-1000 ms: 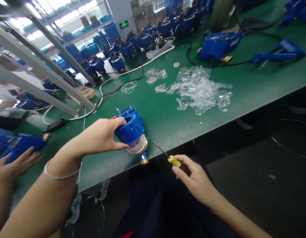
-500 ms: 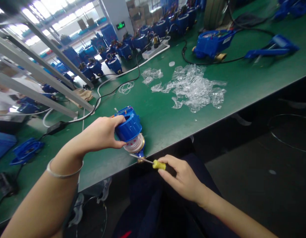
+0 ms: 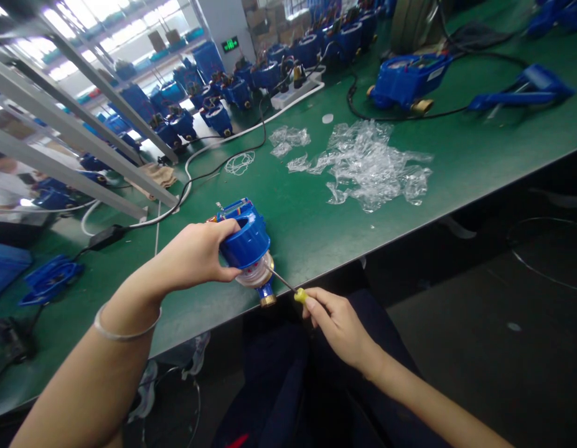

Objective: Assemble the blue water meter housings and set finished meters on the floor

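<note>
My left hand (image 3: 205, 250) grips the blue plastic housing of a water meter (image 3: 247, 241), with the thumb and fingers around its round collar. Under the collar a clear section with red marks shows, and below it a blue pipe end with a brass fitting (image 3: 267, 300) lies by the table's front edge. My right hand (image 3: 337, 320) is closed on a screwdriver (image 3: 300, 295) with a yellow handle. Its thin metal shaft points up and left, and the tip is at the clear section, right under the collar. Whether the tip touches it I cannot tell.
Crumpled clear plastic bags (image 3: 367, 163) lie on the green table (image 3: 311, 230). Behind them sits another blue meter (image 3: 407, 81) with a black cable. A white power strip (image 3: 297, 90) and several blue meters stand at the back. Grey metal posts (image 3: 83, 134) rise at left.
The screwdriver's tip has moved up from beside the brass fitting to the clear section under the collar, and its shaft has tilted more steeply. My left hand keeps its grip on the meter.
</note>
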A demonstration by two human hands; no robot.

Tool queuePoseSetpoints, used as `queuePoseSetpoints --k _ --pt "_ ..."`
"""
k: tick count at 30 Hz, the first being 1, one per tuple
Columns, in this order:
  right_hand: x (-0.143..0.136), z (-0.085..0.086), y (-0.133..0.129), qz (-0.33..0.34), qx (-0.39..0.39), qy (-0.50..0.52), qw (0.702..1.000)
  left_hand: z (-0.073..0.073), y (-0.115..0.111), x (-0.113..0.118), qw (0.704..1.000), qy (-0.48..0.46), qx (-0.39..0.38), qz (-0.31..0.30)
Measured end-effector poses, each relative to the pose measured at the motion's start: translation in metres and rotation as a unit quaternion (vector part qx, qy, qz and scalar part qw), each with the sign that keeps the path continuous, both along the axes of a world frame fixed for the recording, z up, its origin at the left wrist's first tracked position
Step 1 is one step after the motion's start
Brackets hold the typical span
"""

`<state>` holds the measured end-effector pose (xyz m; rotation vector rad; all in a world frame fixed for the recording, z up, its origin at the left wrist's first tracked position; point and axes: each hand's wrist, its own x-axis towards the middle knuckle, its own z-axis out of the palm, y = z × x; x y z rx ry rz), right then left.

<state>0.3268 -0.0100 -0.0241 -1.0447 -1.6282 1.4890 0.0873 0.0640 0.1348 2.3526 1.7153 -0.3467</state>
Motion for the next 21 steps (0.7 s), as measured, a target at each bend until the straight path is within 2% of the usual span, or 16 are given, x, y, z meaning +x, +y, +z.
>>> queuePoseSetpoints --k 6,12,21 --pt "0.004 0.007 0.0 0.07 0.017 0.03 0.997 -0.001 -0.001 -0.001 1.0 -0.001 0.01 -0.005" --pt "0.006 -0.003 0.002 0.003 -0.022 0.002 1.0 0.0 -0.001 -0.001 1.0 0.0 0.011 -0.012" --pt "0.004 -0.003 0.004 0.034 -0.017 0.053 0.998 -0.001 -0.002 0.0 1.0 0.002 0.014 0.003"
